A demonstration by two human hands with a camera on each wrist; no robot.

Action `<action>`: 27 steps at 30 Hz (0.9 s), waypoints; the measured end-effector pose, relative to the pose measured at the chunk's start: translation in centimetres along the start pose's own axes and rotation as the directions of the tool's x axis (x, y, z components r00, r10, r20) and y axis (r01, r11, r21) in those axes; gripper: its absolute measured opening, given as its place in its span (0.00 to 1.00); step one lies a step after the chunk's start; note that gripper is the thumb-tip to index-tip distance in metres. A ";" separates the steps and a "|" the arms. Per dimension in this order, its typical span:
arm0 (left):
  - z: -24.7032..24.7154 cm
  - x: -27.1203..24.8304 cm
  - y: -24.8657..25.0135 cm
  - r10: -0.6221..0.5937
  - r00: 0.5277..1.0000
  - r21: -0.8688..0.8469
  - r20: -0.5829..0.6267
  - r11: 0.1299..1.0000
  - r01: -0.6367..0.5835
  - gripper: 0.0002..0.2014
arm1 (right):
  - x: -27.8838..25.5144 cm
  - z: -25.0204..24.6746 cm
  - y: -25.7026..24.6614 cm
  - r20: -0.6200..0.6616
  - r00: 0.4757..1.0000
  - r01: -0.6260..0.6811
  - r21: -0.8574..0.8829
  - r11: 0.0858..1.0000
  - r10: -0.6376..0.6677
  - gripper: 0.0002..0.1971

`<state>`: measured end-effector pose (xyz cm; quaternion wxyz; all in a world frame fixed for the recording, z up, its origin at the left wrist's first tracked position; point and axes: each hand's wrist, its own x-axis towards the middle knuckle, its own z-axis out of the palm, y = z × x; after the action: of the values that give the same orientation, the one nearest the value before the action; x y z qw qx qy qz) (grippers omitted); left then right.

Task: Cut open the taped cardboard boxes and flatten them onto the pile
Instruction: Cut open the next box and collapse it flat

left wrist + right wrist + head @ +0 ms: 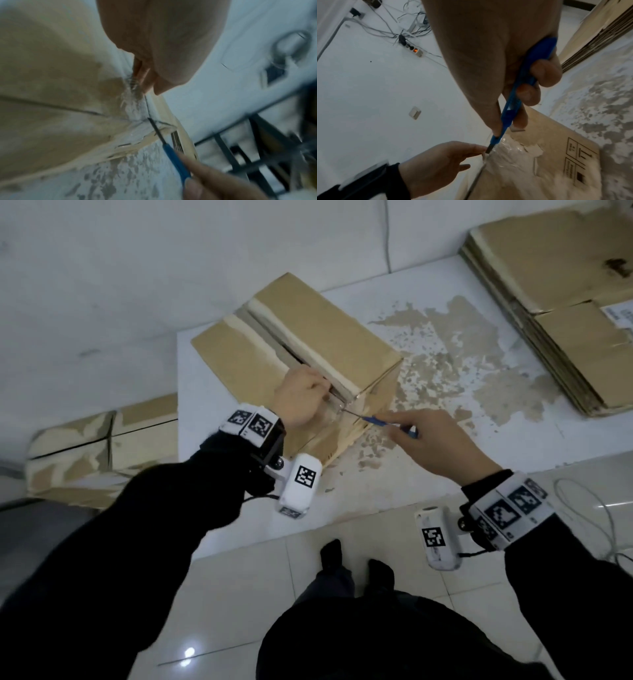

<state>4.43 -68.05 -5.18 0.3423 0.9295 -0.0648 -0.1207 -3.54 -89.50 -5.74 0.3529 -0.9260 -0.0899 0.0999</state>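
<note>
Right hand (442,440) pinches the blue knife (520,94), blade tip at the near top corner of the cardboard box (294,361). Left hand (301,397) sits just beside the tip, fingers curled into the flap seam, which runs straight away from both hands. Left is nearer.

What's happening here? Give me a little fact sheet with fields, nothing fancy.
Activity: cutting tape on a cardboard box
Right hand: grips a blue-handled knife, blade at the box's near top edge
Left hand: fingers at the top seam, beside the blade
Box top: seam already split
Surface: worn white table
Flattened pile: far right of table
Another box: left, beside the table
</note>
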 end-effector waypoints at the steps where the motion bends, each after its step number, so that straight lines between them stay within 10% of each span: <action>1: 0.4 -0.5 -0.1 -0.052 0.996 -0.212 -0.068 0.977 0.036 0.12 | 0.0 0.3 0.2 0.006 1.000 0.000 0.000 1.000 0.000 0.16; 8: 2.8 -0.3 0.9 -0.389 0.900 -0.663 -0.197 0.729 0.171 0.14 | -0.3 0.1 0.6 -0.117 0.983 0.120 -0.185 0.975 -0.143 0.17; 21: 3.8 -0.1 1.8 -0.390 0.873 -0.621 -0.293 0.772 0.136 0.09 | 2.1 1.6 -1.1 -0.147 0.974 0.070 -0.527 0.847 -0.172 0.16; 27: 3.7 0.4 1.8 -0.418 0.856 -0.551 -0.305 0.810 0.200 0.16 | -0.3 -1.6 0.0 -0.105 0.984 0.105 -0.326 0.940 -0.146 0.15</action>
<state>3.76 -71.79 -6.87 0.5520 0.8099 0.1980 0.0101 -3.48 -90.56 -4.53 0.2092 -0.9676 -0.1410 0.0020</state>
